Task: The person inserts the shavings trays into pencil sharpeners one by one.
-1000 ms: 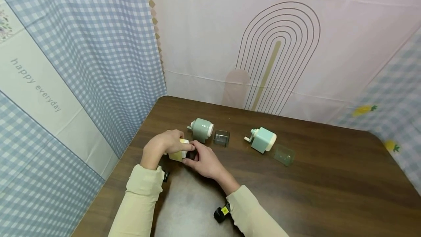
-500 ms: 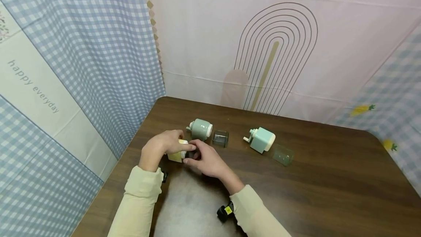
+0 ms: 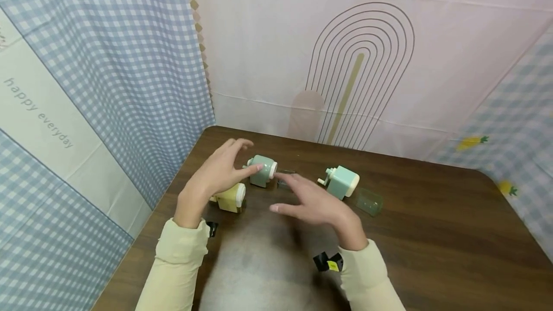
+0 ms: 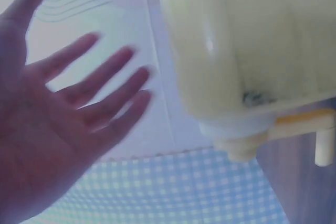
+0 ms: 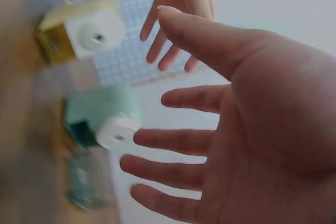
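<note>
A yellow crank pencil sharpener (image 3: 229,199) with a white front lies on the table below my left hand (image 3: 218,172). The left wrist view shows its body and cream crank (image 4: 304,127) close up, with the fingers spread beside it. My right hand (image 3: 315,200) hovers to the right, fingers extended and palm bare. A grey-green pencil sharpener (image 3: 260,179) lies behind, partly covered by the left thumb; a dark opening shows in it in the right wrist view. Its clear shavings bin (image 3: 285,184) is partly hidden by the right fingers. Amber see-through plastic (image 5: 60,43) shows at the yellow sharpener's side.
Farther right lie a mint pencil sharpener (image 3: 342,183) with a cream crank and a clear shavings bin (image 3: 369,202). The brown wooden table (image 3: 432,234) ends at cloth curtains (image 3: 259,61) on the back and sides.
Both hands have let go of the yellow sharpener and its dark part. The left hand has lifted up and away; the right has moved right. The yellow sharpener stays on the table.
</note>
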Demonstrator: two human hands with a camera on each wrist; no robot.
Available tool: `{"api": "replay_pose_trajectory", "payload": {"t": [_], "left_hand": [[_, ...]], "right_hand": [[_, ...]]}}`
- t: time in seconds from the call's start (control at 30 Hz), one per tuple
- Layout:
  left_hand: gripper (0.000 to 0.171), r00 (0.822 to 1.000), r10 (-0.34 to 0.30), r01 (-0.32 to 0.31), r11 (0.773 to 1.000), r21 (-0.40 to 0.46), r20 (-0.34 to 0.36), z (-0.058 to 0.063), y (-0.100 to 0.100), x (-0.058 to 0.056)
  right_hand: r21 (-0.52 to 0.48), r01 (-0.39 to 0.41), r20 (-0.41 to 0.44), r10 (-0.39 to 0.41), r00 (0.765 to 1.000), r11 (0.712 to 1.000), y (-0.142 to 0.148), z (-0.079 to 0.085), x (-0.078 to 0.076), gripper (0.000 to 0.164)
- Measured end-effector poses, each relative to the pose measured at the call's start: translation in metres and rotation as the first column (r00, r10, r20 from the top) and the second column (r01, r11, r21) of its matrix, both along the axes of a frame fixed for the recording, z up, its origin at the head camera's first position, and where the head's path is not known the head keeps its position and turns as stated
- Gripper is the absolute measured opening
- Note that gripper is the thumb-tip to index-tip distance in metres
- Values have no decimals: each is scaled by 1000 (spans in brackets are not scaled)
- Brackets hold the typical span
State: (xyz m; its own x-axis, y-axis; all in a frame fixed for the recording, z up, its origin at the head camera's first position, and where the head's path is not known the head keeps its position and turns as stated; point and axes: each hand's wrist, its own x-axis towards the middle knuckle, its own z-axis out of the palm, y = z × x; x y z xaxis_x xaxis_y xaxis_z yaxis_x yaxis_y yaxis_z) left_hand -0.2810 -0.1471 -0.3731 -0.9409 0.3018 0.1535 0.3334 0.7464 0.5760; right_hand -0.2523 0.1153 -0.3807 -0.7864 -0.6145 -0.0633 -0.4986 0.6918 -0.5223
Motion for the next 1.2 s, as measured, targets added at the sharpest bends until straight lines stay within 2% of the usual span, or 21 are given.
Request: {"api": "replay_pose_trajectory", "payload": {"t": [0.1, 0.2, 0.3, 0.37, 0.5, 0.63, 0.73, 0.8, 0.87, 1.0, 1.2], "left_hand": [[79, 991, 29, -27, 1000, 11, -129, 5, 8, 2], [82, 970, 31, -27, 999, 19, -242, 8, 18, 3], [88, 951, 32, -32, 999, 7, -307, 12, 27, 4], [92, 945, 41, -47, 999, -13, -325, 15, 31, 5], [97, 928, 71, -102, 993, -65, -367, 21, 36, 5], [101, 902, 107, -168, 979, -111, -419, 26, 37, 3], [102, 883, 126, -206, 970, -132, -452, 29, 38, 4], [103, 872, 136, -227, 964, -141, -470, 31, 38, 5], [103, 864, 141, -240, 959, -148, -484, 33, 38, 6], [105, 854, 143, -249, 956, -152, -500, 37, 39, 8], [104, 869, 133, -219, 967, -128, -477, 38, 43, 11]], "right_hand": [[8, 63, -77, -63, 995, 998, 14, 15, 6, 83], [-1, 111, -160, -110, 981, 994, 27, 28, 11, 85], [-4, 151, -244, -148, 959, 989, 36, 38, 14, 89], [-14, 177, -307, -173, 936, 984, 40, 43, 14, 93], [-90, 219, -453, -236, 860, 972, 45, 50, 10, 104], [-208, 209, -594, -293, 750, 956, 46, 54, 5, 113], [-268, 201, -661, -332, 673, 942, 45, 55, 2, 114], [-292, 210, -677, -356, 644, 933, 45, 56, 1, 113], [-303, 224, -681, -375, 629, 926, 45, 56, 1, 113], [-301, 253, -674, -393, 625, 919, 47, 55, 0, 113], [-266, 291, -662, -394, 638, 919, 51, 51, -4, 111]]}}
